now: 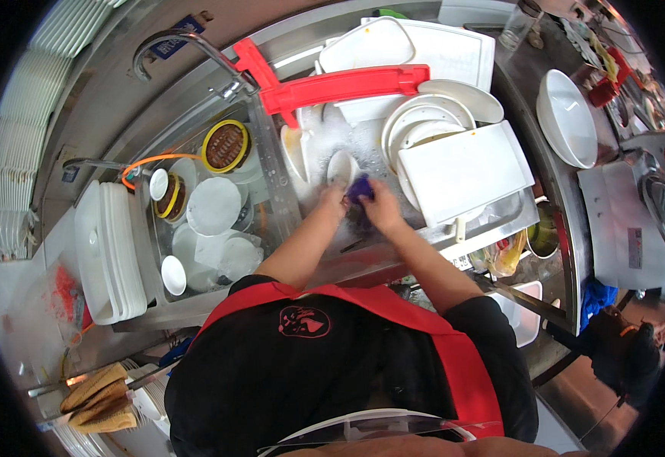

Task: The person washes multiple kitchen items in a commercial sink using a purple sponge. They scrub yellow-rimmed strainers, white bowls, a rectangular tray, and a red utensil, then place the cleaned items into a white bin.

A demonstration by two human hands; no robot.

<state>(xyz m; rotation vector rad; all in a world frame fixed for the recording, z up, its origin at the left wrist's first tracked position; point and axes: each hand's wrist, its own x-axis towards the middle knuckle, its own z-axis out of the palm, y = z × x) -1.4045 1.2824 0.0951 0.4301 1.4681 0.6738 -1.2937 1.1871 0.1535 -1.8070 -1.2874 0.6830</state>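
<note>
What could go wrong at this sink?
The white dish in the left hand could slip, with suds around it. The rectangular white plate on the round plates might slide if the right hand, holding a purple scrubber, knocks the pile.

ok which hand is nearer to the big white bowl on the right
Right. The right hand, holding a purple scrubber, is left of the big white bowl, with stacked plates between; the left hand, holding a small white dish, is farther left.
</note>
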